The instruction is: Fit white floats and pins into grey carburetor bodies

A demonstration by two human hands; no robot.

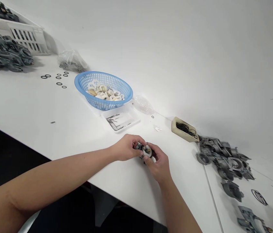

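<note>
Just above the front of the white table, my left hand (pixel 127 148) and my right hand (pixel 159 164) are closed around a carburetor body (pixel 141 156). A white ring-shaped float (pixel 147 151) sits on the carburetor's upper side, with brass-coloured bits showing in its middle. My left fingertips touch the float from one side, and my right thumb and fingers press against its other side. Much of the carburetor is hidden by my fingers. Beyond my hands lies a shallow white tray (pixel 129 124) with thin dark pins in it.
A blue basket (pixel 103 73) holds several white floats. Black O-rings (pixel 58 77) lie near a clear plastic bag (pixel 70 60). Carburetors (pixel 5 55) are piled by a white crate (pixel 40 40). At right stand a cream box (pixel 178 132) of black rings and grey metal parts (pixel 223 158).
</note>
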